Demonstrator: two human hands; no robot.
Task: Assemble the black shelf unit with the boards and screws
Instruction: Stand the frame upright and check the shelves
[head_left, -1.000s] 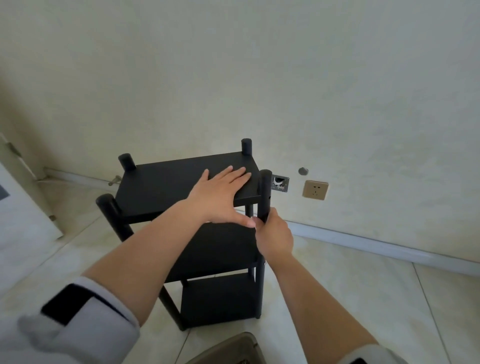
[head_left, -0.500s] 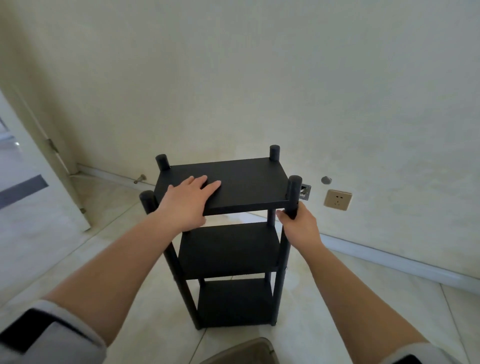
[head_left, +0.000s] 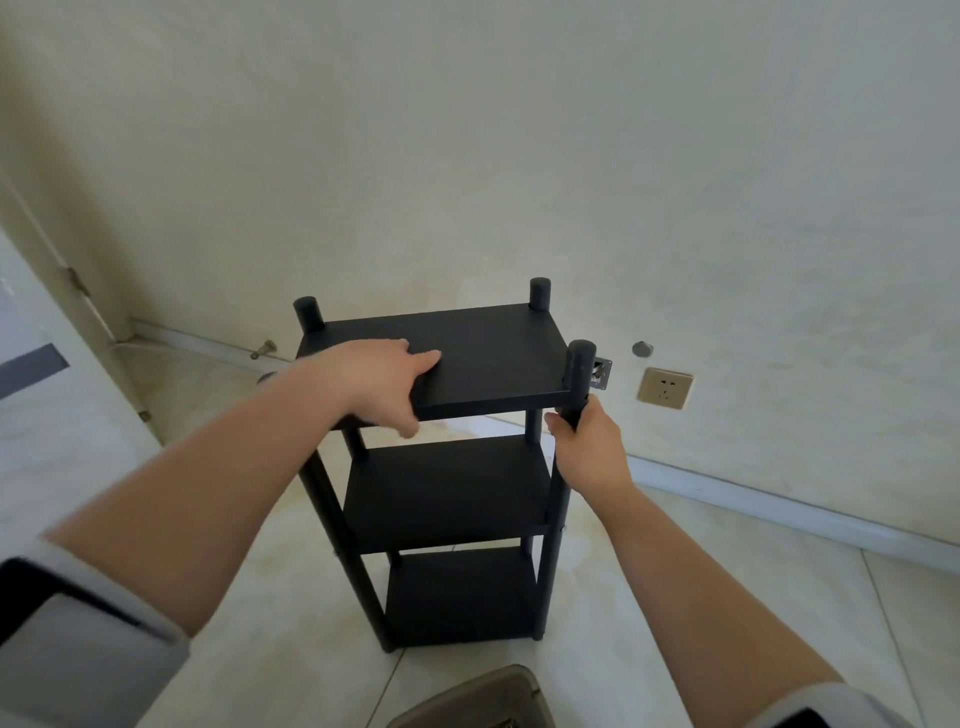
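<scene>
The black shelf unit (head_left: 452, 493) stands upright on the tiled floor near the wall, with three boards fitted between four round posts. My left hand (head_left: 379, 379) holds the front left edge of the top board (head_left: 493, 358), fingers lying on top and thumb down over the front edge. My right hand (head_left: 587, 447) grips the front right post (head_left: 581, 364) just below the top board. No loose screws or boards show.
A beige wall socket (head_left: 665, 388) and a small metal plate (head_left: 600, 374) sit on the wall behind the unit's right side. A white door (head_left: 41, 415) stands open at left, with a door stopper (head_left: 264, 349) by the skirting. A grey bin (head_left: 478, 701) lies at my feet.
My left hand slid from the right part of the top board to its front left edge, the thumb dropping over the edge. My right hand stayed on the front right post.
</scene>
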